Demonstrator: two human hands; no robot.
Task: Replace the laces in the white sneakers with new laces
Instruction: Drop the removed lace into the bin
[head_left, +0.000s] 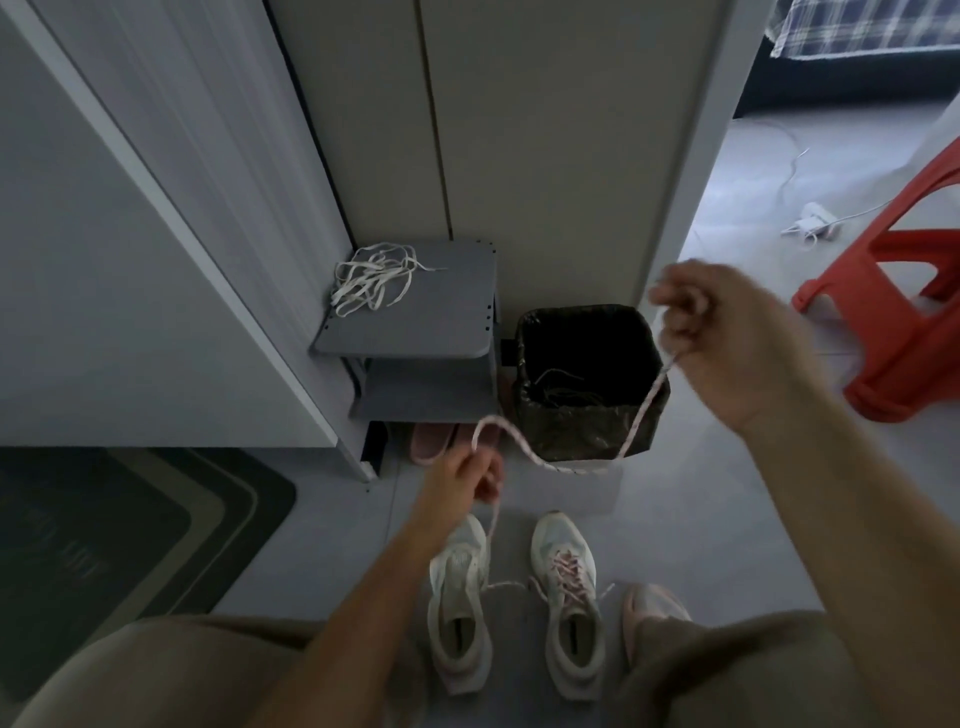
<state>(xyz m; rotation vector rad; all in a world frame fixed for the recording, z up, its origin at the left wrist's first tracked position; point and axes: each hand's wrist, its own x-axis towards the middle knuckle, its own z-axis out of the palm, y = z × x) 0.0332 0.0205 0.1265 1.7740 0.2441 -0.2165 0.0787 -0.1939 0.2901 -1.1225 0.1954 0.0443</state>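
Two white sneakers stand side by side on the floor between my knees. The right sneaker (569, 597) is laced with a pink-and-white patterned lace. The left sneaker (457, 603) has an open tongue, and one end of a patterned lace (519, 441) trails down to it. My left hand (462, 483) pinches that lace just above the left sneaker. My right hand (727, 338) holds the lace's other end high over the bin, so the lace sags in a loop between the hands. A heap of flat white laces (371, 280) lies on the grey shelf top.
A small grey shelf unit (441, 322) stands against the wall, pink slippers (434, 441) under it. Beside it is a black-lined bin (587, 415) with dark laces inside. A red plastic stool (893, 301) stands at right, a dark doormat (104, 535) at left, a slippered foot (649, 608) nearby.
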